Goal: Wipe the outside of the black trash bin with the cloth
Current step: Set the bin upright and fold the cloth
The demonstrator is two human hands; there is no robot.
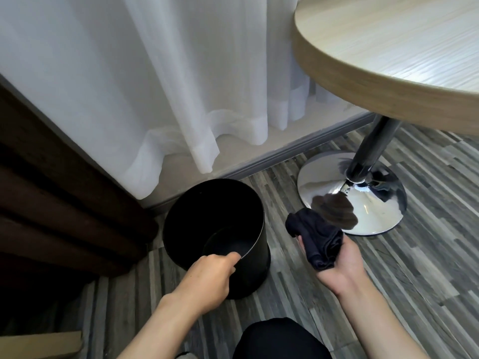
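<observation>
A round black trash bin (255,270) stands on the striped grey floor, tilted slightly toward me so its empty inside shows. My left hand (208,279) grips its near rim, the thumb hooked over the edge. To the right of the bin, my right hand (342,265) is palm up and holds a bunched dark cloth (317,240). The cloth is apart from the bin and does not touch it.
A round wooden table (388,73) on a chrome pole and a shiny disc base (334,193) stands at the right. White sheer curtains (155,86) hang behind the bin. Dark brown curtain folds (51,203) fill the left. My dark-clothed knee (274,340) shows at the bottom.
</observation>
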